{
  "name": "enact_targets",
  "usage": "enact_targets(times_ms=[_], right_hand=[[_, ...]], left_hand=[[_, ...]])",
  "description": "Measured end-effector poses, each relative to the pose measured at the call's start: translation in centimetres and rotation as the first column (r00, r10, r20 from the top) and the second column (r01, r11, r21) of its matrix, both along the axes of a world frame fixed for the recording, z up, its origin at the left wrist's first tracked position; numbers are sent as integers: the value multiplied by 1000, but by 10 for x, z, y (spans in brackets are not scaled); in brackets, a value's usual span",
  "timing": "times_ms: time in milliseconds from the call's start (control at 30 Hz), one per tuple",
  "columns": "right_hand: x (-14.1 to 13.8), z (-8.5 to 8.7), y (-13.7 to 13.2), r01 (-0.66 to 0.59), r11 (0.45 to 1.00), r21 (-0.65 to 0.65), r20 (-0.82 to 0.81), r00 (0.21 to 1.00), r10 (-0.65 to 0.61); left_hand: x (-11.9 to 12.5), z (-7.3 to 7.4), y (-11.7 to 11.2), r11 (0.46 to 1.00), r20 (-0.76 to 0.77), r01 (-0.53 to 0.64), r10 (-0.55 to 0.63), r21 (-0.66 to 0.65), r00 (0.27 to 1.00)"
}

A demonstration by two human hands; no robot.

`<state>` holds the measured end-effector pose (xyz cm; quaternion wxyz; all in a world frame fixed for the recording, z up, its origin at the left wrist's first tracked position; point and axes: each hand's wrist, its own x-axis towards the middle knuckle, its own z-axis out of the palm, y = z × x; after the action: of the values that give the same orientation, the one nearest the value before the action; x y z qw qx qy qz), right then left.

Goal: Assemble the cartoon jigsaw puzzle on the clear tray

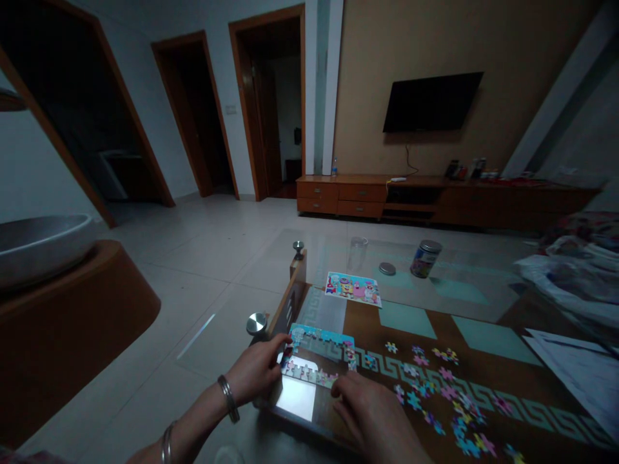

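A jigsaw border (329, 336), joined from small pieces into a rectangular outline, lies on the glass-topped table. The table shows through its middle. At the border's left side is my left hand (258, 366), its finger and thumb apart and touching the edge pieces. My right hand (372, 412) is by the lower right corner, fingers curled together; whatever is between the fingertips is hidden. Loose jigsaw pieces (449, 392) in pink, blue and yellow are scattered right of my right hand. Behind the border lies a cartoon picture card (354, 289).
A printed tin (425, 259), a round lid (387, 269) and a clear cup (358, 252) stand farther back on the glass. Papers (575, 370) and a plastic bag (570, 287) are at the right. Metal knobs (256, 323) rise along the table's left side.
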<state>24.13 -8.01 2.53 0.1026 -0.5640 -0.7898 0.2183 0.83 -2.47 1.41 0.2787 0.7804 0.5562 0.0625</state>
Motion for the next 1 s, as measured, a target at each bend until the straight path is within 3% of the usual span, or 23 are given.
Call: enact_targets(times_ms=[267, 667, 1000], right_hand=[[0, 3, 0, -1, 1000, 16, -9, 1000, 1], [4, 1, -2, -19, 996, 89, -39, 999, 23], [-1, -2, -4, -33, 997, 66, -14, 999, 34]], left_hand=[[3, -11, 5, 998, -18, -28, 28, 50, 999], [4, -8, 2, 997, -49, 3, 0, 72, 999], [5, -8, 2, 998, -64, 8, -4, 65, 998]])
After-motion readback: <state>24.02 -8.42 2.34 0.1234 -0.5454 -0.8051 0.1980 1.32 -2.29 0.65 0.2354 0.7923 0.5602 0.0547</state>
